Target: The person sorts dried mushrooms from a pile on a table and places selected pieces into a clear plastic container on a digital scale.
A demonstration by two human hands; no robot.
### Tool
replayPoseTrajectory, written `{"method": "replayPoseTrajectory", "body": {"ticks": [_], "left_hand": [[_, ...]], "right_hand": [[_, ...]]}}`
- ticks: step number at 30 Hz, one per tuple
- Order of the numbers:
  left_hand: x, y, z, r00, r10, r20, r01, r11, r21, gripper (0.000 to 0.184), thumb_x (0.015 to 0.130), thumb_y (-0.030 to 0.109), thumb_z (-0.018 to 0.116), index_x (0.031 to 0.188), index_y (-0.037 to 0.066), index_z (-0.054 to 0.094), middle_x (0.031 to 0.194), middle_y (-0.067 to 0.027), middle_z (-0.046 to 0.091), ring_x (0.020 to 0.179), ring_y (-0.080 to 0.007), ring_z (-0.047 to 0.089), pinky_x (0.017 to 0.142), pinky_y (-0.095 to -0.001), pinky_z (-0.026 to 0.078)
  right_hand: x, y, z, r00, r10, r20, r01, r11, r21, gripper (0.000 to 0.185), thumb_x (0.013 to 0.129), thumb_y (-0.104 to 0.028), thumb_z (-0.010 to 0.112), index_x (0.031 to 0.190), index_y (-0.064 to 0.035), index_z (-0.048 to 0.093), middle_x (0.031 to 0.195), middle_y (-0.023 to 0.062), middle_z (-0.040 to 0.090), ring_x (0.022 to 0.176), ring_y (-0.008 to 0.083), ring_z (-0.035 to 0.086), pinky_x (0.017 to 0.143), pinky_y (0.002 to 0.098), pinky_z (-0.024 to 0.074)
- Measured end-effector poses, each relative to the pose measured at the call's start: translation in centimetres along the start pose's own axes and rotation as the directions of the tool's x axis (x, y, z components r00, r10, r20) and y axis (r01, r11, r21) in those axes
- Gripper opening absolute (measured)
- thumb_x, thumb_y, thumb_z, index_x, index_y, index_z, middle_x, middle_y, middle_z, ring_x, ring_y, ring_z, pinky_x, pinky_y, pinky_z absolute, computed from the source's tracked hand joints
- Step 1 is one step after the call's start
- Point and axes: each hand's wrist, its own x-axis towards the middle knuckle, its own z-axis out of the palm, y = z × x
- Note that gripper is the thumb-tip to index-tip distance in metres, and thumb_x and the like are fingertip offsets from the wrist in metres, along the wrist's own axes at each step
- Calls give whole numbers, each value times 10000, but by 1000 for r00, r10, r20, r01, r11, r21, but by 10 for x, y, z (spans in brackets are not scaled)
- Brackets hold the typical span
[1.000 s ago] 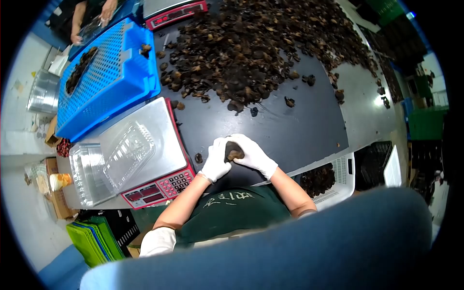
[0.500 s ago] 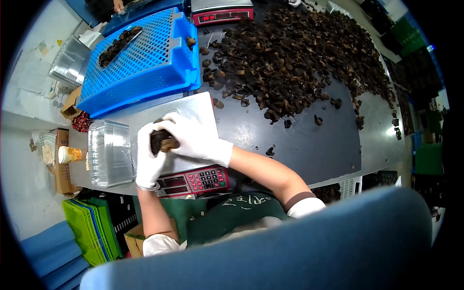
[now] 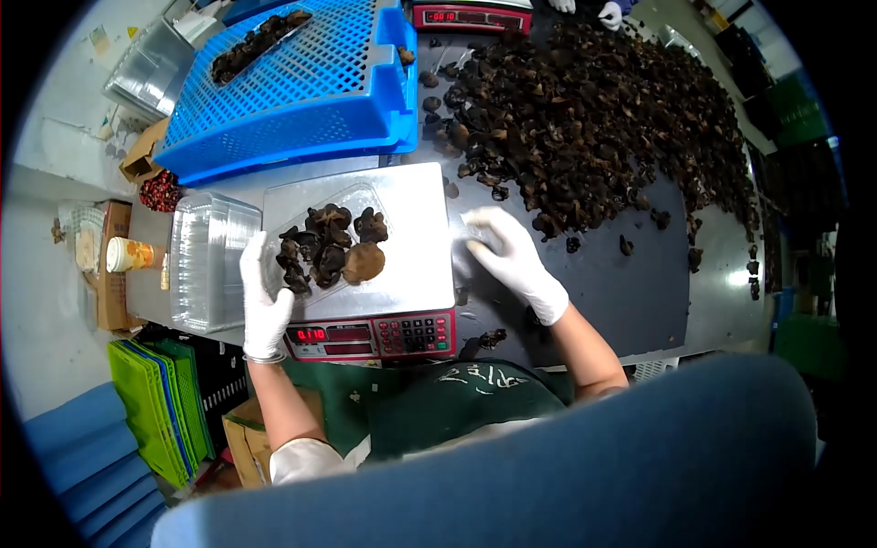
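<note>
Dark wood ear mushrooms (image 3: 329,247) lie in a clear plastic tray (image 3: 364,197) on a metal scale (image 3: 422,247), whose red display reads 0.110. My left hand (image 3: 263,306), in a white glove, is open at the left edge of the scale, thumb apart from the fingers, close beside the tray. Right of the scale, my gloved right hand (image 3: 513,263) hovers over the dark table mat, fingers curved and apart from the thumb, with nothing seen in it. Ahead of it spreads a large heap of wood ear mushrooms (image 3: 585,128).
A stack of clear trays (image 3: 212,265) stands left of the scale. Behind is an upturned blue crate (image 3: 301,128) bearing a filled tray (image 3: 256,46). A second scale (image 3: 470,16) sits at the back, with another person's gloved hand (image 3: 610,15) near the heap. A paper cup (image 3: 130,255) lies far left.
Both hands have let go of the mushrooms, which now rest in the tray. My right hand has moved right, off the scale; my left has drawn back slightly. The view has shifted.
</note>
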Motion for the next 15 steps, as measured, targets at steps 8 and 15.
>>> {"method": "replayPoseTrajectory", "body": {"ticks": [8,15], "left_hand": [[-10,66,49,998,47,-34,-51,988,-146,482,788,-113,541,1249,29,562,1241,-95,541,1065,-190,569,925,-321,460],[-38,126,157,609,449,653,-390,887,-247,344,795,3,629,1137,33,603,1068,-134,606,992,-336,582,866,-387,493]], "right_hand": [[-110,48,54,945,-52,323,146,950,-275,236,762,-126,685,988,-78,634,1007,99,605,949,303,583,834,396,483],[-156,35,-14,993,48,-109,-94,880,-466,148,699,-78,652,841,-91,612,939,77,600,928,288,564,843,404,443]]}}
